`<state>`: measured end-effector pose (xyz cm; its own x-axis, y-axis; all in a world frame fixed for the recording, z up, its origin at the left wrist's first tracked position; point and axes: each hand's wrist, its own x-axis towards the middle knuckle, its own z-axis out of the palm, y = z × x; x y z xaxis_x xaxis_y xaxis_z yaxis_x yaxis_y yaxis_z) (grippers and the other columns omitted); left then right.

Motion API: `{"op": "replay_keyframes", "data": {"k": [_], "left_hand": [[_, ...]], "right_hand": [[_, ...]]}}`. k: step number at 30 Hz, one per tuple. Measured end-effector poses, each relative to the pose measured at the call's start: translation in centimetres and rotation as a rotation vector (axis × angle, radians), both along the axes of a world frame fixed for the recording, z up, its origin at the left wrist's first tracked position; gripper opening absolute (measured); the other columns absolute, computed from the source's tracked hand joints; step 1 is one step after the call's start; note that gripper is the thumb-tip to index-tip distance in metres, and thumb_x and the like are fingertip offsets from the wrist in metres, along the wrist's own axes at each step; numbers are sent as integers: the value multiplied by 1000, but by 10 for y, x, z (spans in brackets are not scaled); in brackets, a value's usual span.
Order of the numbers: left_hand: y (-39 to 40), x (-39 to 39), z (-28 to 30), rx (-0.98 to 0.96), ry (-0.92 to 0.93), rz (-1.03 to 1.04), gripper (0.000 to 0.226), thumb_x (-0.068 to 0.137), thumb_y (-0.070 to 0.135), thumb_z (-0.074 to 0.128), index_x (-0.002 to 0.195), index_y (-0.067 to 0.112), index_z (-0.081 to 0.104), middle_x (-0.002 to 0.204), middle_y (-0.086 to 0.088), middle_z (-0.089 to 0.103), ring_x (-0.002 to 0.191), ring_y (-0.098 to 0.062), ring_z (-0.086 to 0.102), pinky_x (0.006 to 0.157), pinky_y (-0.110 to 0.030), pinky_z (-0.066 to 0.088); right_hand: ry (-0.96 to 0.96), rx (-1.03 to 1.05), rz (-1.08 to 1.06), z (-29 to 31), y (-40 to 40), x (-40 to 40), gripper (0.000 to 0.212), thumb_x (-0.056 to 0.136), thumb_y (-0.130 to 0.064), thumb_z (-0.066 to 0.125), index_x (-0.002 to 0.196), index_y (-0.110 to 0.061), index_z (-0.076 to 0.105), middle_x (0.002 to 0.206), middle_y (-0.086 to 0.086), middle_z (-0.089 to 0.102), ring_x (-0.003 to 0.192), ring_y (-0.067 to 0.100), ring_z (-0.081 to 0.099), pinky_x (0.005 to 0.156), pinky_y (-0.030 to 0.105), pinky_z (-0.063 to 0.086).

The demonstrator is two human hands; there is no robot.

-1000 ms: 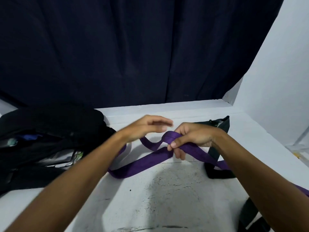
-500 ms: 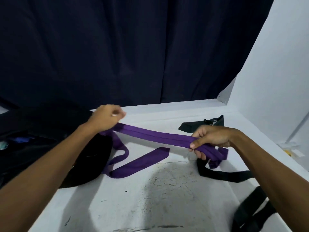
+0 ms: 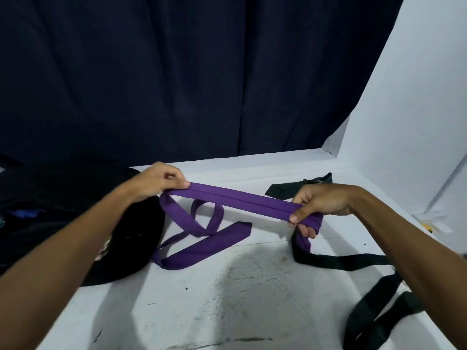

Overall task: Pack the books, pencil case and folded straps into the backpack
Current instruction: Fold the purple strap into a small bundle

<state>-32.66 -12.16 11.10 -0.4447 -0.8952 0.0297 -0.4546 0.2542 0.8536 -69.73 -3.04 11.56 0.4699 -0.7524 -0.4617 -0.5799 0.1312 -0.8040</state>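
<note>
A purple strap is stretched doubled between both hands above the white table. My left hand pinches its left fold, and my right hand grips the right fold. The strap's loose remainder loops down onto the table below and ends in a flat tail. The black backpack lies open at the left, with something blue and some paper showing inside. A black strap trails across the table under my right forearm.
A dark curtain hangs behind the table and a white wall closes the right side. More black strap lies at the near right, and one black end sits behind my right hand. Small objects sit at the far right edge.
My hands started together on the strap, then drew apart, pulling a doubled length taut. The left hand went left and up; since half a second ago the span has shortened slightly.
</note>
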Motion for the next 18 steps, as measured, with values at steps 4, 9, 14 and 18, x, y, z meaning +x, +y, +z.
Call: {"op": "replay_keyframes", "data": {"k": [4,9,14,18], "left_hand": [[-22,52,10,-154,-217,241,17,68,29,81,56,22,71,59,10,65,68,-11,56,64,-17,42],[-2,13,12,-331,-342,229,22,75,20,83,81,35,68,97,9,70,103,-13,64,95,-26,44],[52,-99,-13,-23,29,-312,44,77,21,76,119,14,66,122,5,67,119,-5,58,107,-23,38],[53,-115,-32,136,61,-368,13,82,-6,71,90,2,67,67,6,69,59,-1,62,60,-12,46]], "right_hand": [[21,-8,16,0,1,-9,7,78,-14,76,81,-9,74,74,17,71,59,23,68,64,32,56],[-52,-40,10,4,1,11,7,82,-9,68,84,-3,70,70,15,69,57,22,67,60,28,56],[-126,-57,52,8,-1,43,6,87,-3,65,87,1,69,70,15,69,56,21,67,58,28,56],[-92,-17,40,1,5,38,4,85,-4,68,84,-5,71,75,17,71,60,23,69,58,28,57]]}}
